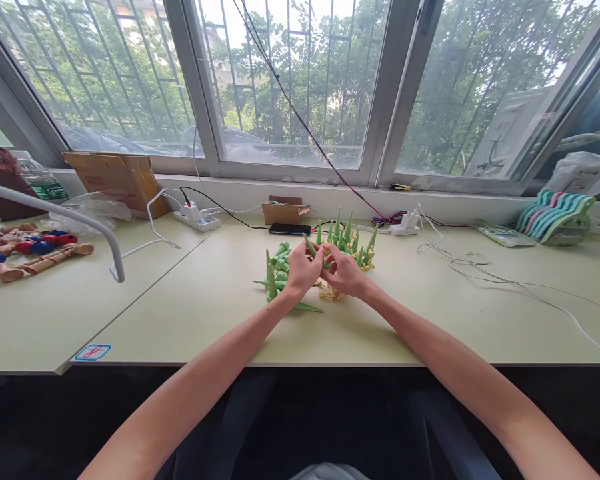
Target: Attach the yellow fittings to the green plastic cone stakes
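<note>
My left hand (304,268) and my right hand (346,272) meet above the table, fingertips pressed together. A green pointed cone (309,245) sticks up from the closed fingers of my left hand. My right hand is closed at the same spot, but what its fingers pinch is hidden. Upright green cones (349,230) with small yellow pieces (369,259) at their bases stand behind my right hand. Left of my left hand is a pile of loose green cones (281,257). Below my right hand are more yellow pieces (330,292).
A black phone (290,229) lies before a small open cardboard box (284,211). Power strips (198,219) and white cables (473,263) spread along the back and right. Wooden rods (50,263) and a white curved bar (70,217) are at left; teal-edged packs (555,219) stand far right.
</note>
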The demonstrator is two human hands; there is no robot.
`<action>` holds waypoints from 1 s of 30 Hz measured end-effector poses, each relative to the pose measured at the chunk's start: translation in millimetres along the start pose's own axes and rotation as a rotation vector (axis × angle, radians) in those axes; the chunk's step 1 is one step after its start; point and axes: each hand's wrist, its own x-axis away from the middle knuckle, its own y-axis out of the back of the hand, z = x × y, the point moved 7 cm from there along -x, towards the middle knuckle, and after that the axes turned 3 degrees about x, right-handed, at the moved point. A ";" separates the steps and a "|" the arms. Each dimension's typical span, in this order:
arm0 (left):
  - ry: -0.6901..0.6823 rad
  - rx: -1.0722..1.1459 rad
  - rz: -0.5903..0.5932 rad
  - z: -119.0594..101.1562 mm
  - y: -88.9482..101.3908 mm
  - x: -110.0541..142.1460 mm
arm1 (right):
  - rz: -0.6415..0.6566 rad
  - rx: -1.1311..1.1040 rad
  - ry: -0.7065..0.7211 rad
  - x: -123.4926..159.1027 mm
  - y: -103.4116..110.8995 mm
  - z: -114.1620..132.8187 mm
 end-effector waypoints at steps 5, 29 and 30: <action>0.003 0.018 -0.010 0.4 0.5 0.0 | 0.000 0.004 0.002 0.0 -0.1 0.0; 0.028 -0.003 -0.018 -5.1 2.8 2.3 | 0.027 -0.005 0.020 -0.9 1.8 0.7; 0.033 0.002 -0.017 -5.2 2.8 2.4 | 0.028 -0.004 0.018 -1.0 1.7 0.4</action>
